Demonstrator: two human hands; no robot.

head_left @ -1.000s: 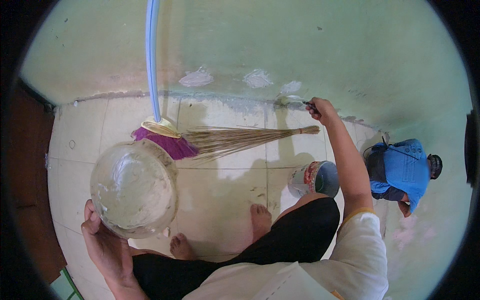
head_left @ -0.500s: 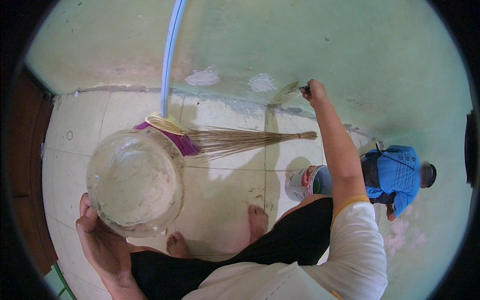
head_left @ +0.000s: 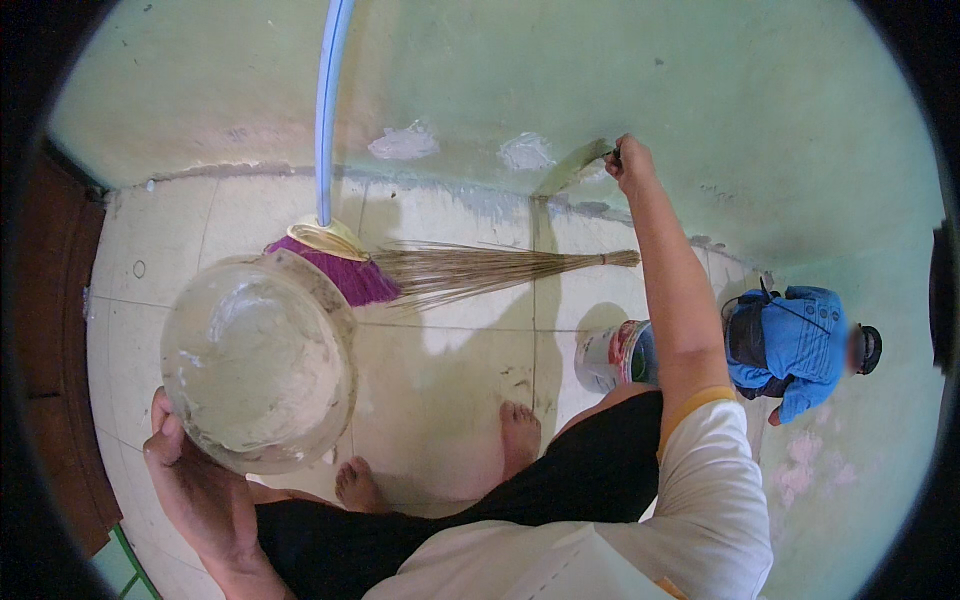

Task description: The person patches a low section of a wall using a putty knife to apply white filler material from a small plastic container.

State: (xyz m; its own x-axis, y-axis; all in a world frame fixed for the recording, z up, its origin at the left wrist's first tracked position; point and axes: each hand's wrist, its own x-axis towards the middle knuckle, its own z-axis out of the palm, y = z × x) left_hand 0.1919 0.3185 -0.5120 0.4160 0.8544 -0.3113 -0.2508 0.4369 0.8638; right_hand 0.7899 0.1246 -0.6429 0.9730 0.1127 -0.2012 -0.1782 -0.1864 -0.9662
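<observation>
My left hand (head_left: 205, 490) grips the lower left rim of a round, translucent plastic basin (head_left: 255, 360) smeared inside with whitish paste. The basin is held up over the floor at the left. Stretched out to the green wall (head_left: 480, 70), my right hand (head_left: 630, 165) is closed on a small dark-handled tool (head_left: 612, 155); its working end is too unclear to tell its kind. Left of that hand, two white filler patches, one left (head_left: 404, 141) and one nearer (head_left: 527, 151), show low on the wall. A shadow falls beside the tool.
A purple broom (head_left: 340, 270) with a blue handle leans on the wall. Beside it a stick broom (head_left: 500, 265) lies on the tiles. A paint bucket (head_left: 610, 355) stands by my leg. A person in blue (head_left: 800, 340) is at the right. Brown wooden furniture (head_left: 60, 350) borders the left.
My right hand with the tool has moved slightly up along the wall in the picture. The basin in my left hand has shifted a little to the left. The view has moved slightly.
</observation>
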